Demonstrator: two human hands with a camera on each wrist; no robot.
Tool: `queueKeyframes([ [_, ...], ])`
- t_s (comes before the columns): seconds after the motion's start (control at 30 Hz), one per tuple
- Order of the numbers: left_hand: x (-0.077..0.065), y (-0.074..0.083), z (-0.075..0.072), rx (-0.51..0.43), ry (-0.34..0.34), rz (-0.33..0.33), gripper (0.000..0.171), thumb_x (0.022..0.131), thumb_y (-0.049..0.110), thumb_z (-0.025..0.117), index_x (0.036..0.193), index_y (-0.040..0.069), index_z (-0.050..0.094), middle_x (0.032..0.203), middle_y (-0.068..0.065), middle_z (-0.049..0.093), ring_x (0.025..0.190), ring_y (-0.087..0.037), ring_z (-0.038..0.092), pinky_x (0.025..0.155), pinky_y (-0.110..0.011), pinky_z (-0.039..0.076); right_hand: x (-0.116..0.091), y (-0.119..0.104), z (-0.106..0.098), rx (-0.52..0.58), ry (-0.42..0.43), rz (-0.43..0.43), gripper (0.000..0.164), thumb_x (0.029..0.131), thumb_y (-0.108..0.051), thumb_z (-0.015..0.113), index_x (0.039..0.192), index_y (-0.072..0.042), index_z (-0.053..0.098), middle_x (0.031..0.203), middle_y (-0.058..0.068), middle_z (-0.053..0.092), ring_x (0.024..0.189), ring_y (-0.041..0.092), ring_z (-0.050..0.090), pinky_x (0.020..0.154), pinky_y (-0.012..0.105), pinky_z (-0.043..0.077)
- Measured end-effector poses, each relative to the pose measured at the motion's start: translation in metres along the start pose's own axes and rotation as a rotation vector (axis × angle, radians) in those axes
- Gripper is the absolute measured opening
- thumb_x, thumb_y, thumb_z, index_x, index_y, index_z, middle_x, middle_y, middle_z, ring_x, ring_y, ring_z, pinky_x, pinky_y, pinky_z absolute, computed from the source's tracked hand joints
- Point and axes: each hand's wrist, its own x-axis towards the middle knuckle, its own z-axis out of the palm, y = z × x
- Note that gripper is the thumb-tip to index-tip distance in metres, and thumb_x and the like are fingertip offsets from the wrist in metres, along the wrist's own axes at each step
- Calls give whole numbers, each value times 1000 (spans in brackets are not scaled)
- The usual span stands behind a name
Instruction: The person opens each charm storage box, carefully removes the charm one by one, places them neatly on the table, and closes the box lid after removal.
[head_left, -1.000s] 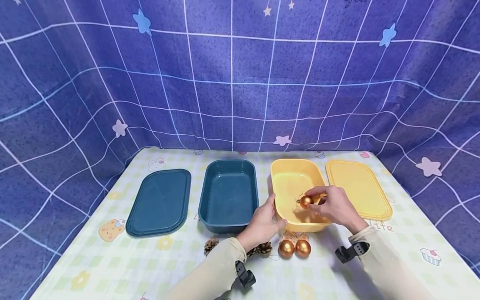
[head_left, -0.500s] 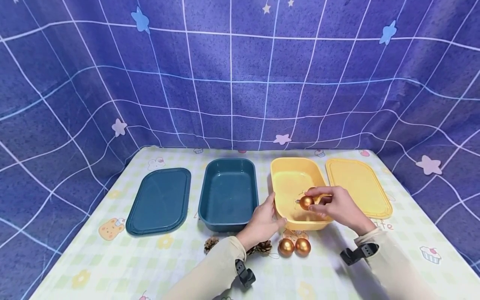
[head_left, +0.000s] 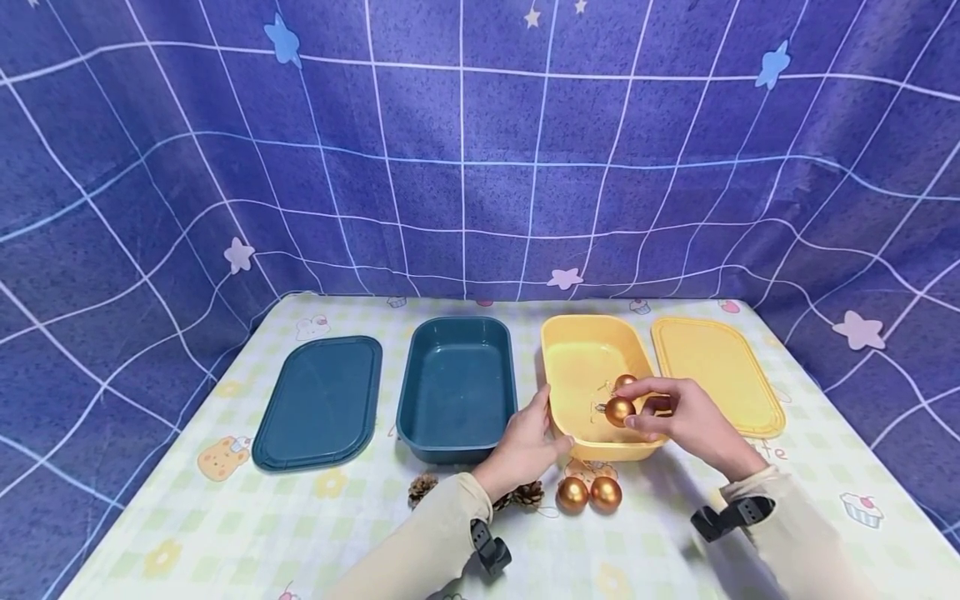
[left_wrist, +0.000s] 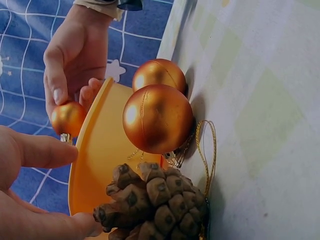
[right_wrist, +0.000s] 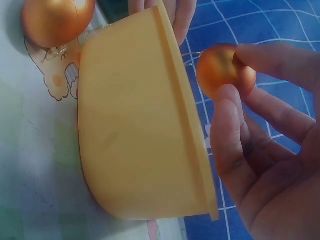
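My right hand point(head_left: 686, 417) pinches a copper-gold Christmas bauble point(head_left: 619, 411) between thumb and fingertips, over the near right part of the yellow box point(head_left: 558, 337). In the right wrist view the bauble point(right_wrist: 220, 72) shows just beyond the box rim, its gold string trailing. Another bauble point(head_left: 626, 382) lies inside the box, partly behind the fingers. My left hand point(head_left: 525, 446) holds the box's near left corner, thumb on the front wall and fingers along the left side. Two more baubles, a left one point(head_left: 572, 494) and a right one point(head_left: 606, 494), sit in front of the box.
Left of the yellow box stands a dark blue box point(head_left: 461, 379), with its blue lid point(head_left: 318, 404) beside it. A yellow lid point(head_left: 716, 375) lies at the right. Several pine cones point(head_left: 528, 496) are near the left forearm, partly hidden by it.
My right hand has shifted slightly right and toward me with the pinched bauble, so the bauble inside the box shows more. The left hand has stayed at the box corner.
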Motion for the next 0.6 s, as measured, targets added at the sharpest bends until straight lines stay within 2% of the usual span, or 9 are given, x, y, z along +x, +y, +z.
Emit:
queueKeyframes([
  [0.27,-1,-1,1,-28,-7,7,84,88,-7,65,158,-3,18,159,-26,36,148,-37,37,124,-44,33,-12,-3,-4,2,-28,-61,35,83,-9,78,117,-6,70,83,2,68,69,5,63,58,24,58],
  [0.6,0,0,0,-30,-10,-2,86,88,-7,65,158,-5,16,160,-26,32,149,-37,36,124,-44,32,-27,0,-6,-27,-24,-164,32,83,-3,77,114,-4,70,88,2,68,69,3,63,54,22,56],
])
